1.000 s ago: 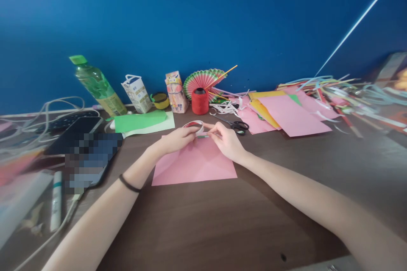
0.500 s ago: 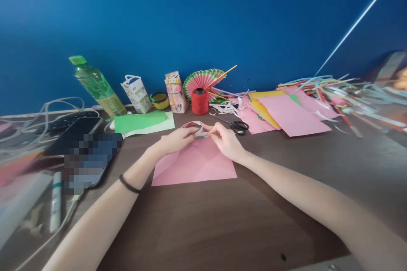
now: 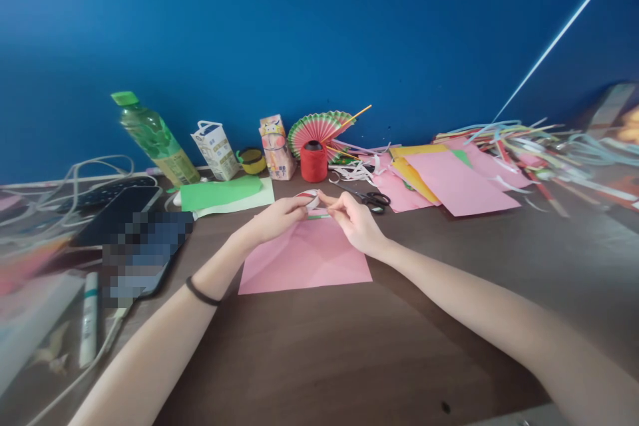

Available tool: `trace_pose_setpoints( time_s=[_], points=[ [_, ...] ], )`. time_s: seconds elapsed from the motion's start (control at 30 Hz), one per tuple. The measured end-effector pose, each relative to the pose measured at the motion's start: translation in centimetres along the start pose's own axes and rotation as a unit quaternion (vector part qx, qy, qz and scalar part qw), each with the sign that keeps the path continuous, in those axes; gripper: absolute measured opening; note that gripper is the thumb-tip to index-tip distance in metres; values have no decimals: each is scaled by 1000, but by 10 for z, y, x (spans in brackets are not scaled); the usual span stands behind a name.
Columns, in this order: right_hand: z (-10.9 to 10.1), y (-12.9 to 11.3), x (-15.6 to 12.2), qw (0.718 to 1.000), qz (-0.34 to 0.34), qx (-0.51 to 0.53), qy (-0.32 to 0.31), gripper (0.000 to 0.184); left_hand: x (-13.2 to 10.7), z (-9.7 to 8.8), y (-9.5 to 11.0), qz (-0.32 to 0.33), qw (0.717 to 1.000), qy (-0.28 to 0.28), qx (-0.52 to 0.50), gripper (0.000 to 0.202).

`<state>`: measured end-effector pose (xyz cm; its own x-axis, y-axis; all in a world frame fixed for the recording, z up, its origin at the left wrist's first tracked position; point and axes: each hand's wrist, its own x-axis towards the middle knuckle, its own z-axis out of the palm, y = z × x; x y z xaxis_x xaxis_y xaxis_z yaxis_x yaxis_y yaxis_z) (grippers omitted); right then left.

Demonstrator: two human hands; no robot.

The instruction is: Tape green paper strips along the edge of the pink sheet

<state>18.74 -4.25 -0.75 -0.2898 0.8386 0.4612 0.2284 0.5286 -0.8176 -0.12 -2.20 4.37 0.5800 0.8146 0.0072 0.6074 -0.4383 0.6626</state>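
My left hand [image 3: 279,219] is closed round a white ring with a red inner side, which looks like a roll of tape [image 3: 313,198]. My right hand [image 3: 357,223] meets it from the right, thumb and fingertips pinched together at the roll's edge. What lies between those fingertips is too small to make out. Under both hands a pink sheet of paper [image 3: 304,263] lies flat on the dark table. A thin green strip [image 3: 318,216] shows near the sheet's far edge, between the hands.
Behind the hands stand a red thread spool [image 3: 314,163], a folded paper fan [image 3: 314,130], cartons [image 3: 278,150] and a green bottle [image 3: 157,140]. Black-handled scissors [image 3: 377,200] and pink sheets [image 3: 462,183] lie right. Green paper [image 3: 219,193], a phone [image 3: 150,256] and a marker [image 3: 88,319] are left.
The tape roll has turned a little and looks narrower between my hands. Both hands stay nearly where they were, over the pink sheet.
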Motion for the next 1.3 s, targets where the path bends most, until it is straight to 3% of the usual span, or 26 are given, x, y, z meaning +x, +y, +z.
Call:
trace_pose_setpoints(
  time_s=[0.17,0.3,0.5,0.57,0.67,0.8,0.97,1.3],
  points=[
    [0,-1,0,1000,6,15,7,12,2,2,-8,-7,998,-1,-64,40],
    [2,-1,1,998,26,50,17,15,2,-5,-16,-15,994,41,-97,42],
    [5,4,2,999,28,33,9,7,2,-18,-17,-54,991,102,66,41],
    [5,5,3,1000,25,-4,4,18,2,-19,-22,-64,983,110,130,39],
    [5,6,3,999,15,-44,-22,32,1,-20,-38,-58,969,102,219,32],
    [5,6,3,998,29,-49,-9,32,0,-22,-53,-54,959,79,268,16],
    [5,8,4,998,35,-41,21,29,2,-17,-44,-32,961,109,253,9],
    [3,9,4,999,14,-48,8,27,-2,-1,-25,-46,969,49,237,14]
  ],
)
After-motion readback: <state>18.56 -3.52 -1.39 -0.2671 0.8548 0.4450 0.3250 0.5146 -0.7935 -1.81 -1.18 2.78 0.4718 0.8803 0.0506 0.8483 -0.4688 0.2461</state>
